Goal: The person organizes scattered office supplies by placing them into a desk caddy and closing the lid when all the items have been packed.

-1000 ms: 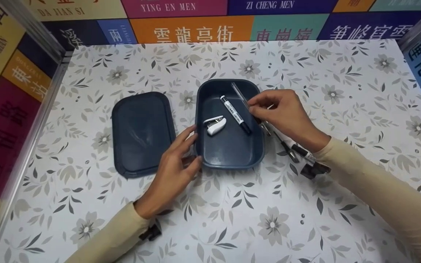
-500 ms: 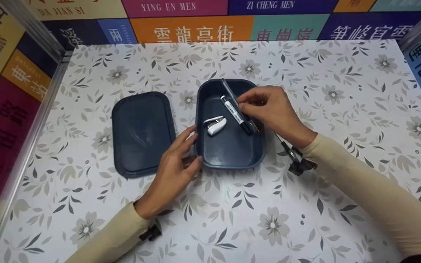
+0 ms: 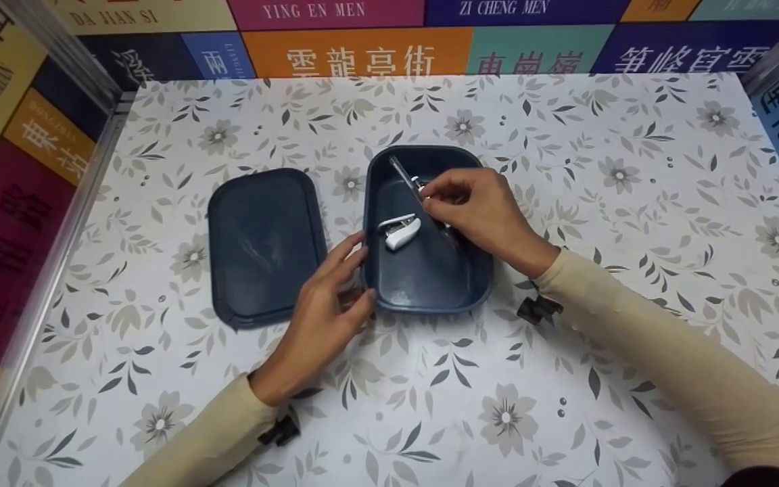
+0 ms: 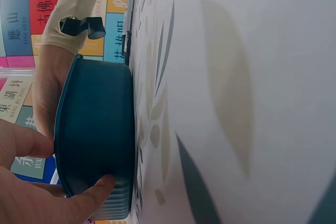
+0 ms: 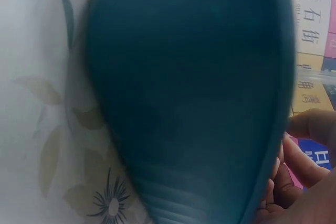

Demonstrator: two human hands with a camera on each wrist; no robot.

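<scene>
My right hand pinches a clear-barrelled pen between thumb and fingertips, over the inside of a dark blue plastic box. The pen slants, its far end toward the box's back left. Below it lies a white marker, mostly hidden by the hand. A small white stapler rests on the box floor, left of the pen. With relaxed fingers, my left hand touches the box's left wall; in the left wrist view its thumb lies against the wall.
The dark blue lid lies flat left of the box. Beyond the box in the left wrist view, a white-and-black marker lies on the flower-patterned table. Panels with printed characters stand along the table's back and sides.
My right hand has carried the clear pen leftward and deeper into the box, over the marker there. The right forearm now covers the pens right of the box. My left hand has stayed put.
</scene>
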